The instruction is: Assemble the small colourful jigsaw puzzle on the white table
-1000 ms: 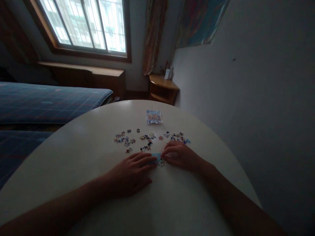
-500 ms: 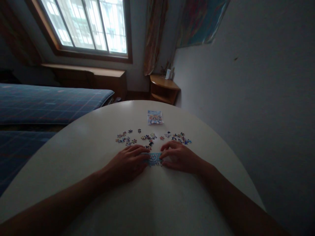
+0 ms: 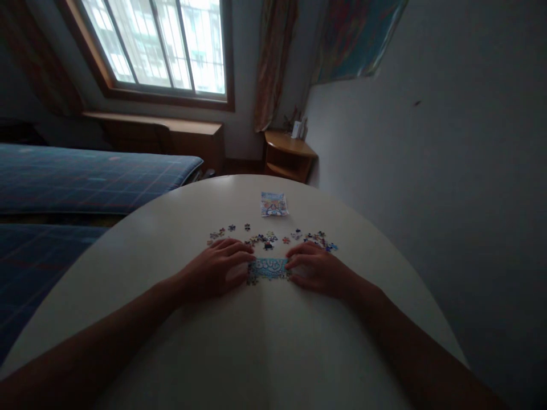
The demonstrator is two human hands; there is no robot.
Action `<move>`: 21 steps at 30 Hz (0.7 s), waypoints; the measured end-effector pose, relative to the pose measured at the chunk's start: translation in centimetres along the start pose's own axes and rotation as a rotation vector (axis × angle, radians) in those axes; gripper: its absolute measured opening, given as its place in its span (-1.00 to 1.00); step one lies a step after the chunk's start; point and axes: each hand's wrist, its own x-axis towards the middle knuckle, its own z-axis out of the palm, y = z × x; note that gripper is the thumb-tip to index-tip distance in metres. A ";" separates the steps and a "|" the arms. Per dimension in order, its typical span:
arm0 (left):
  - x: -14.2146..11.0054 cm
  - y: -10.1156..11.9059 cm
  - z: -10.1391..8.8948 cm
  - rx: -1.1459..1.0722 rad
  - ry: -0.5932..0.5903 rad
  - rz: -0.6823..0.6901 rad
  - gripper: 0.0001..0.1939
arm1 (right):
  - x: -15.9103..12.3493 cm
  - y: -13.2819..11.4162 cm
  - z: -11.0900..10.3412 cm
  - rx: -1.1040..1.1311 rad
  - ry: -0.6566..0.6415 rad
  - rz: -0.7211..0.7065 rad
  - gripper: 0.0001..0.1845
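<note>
A joined strip of jigsaw puzzle (image 3: 270, 269), blue with pale lettering, lies on the table between my hands. Its lower edge is uneven, with knobs sticking out. My left hand (image 3: 220, 266) grips the strip's left end between thumb and fingers. At the right end, my right hand (image 3: 318, 267) holds it the same way, fingers bent. Just beyond the strip are loose puzzle pieces: a middle group with a dark piece (image 3: 268, 246), a right cluster (image 3: 318, 239), and a left group (image 3: 219, 233) partly hidden behind my left hand.
A small printed picture sheet (image 3: 274, 204) lies farther back on the round white table (image 3: 265, 353). Past the table's left edge is a mattress with a blue plaid cover (image 3: 94, 179). A wooden corner shelf (image 3: 290, 145) stands behind, and a wall (image 3: 448, 188) runs along the right.
The puzzle strip has moved slightly away from me, and more of it shows between my hands. My left hand has drawn back leftward to its left end; my right hand stays at the right end.
</note>
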 end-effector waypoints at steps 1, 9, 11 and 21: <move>0.0 0.1 0.0 -0.019 -0.013 0.022 -0.68 | 0.0 0.0 0.0 -0.001 0.004 0.000 -0.81; 0.3 0.2 0.6 -0.091 -0.003 0.016 -0.70 | 0.3 -0.2 0.2 0.031 0.001 0.002 -0.75; 0.4 0.1 0.7 -0.100 -0.006 0.014 -0.69 | 0.3 -0.1 0.3 0.038 0.002 0.003 -0.73; 0.5 -0.2 0.9 -0.165 0.003 0.004 -0.66 | 0.3 -0.1 0.2 0.061 0.010 -0.002 -0.73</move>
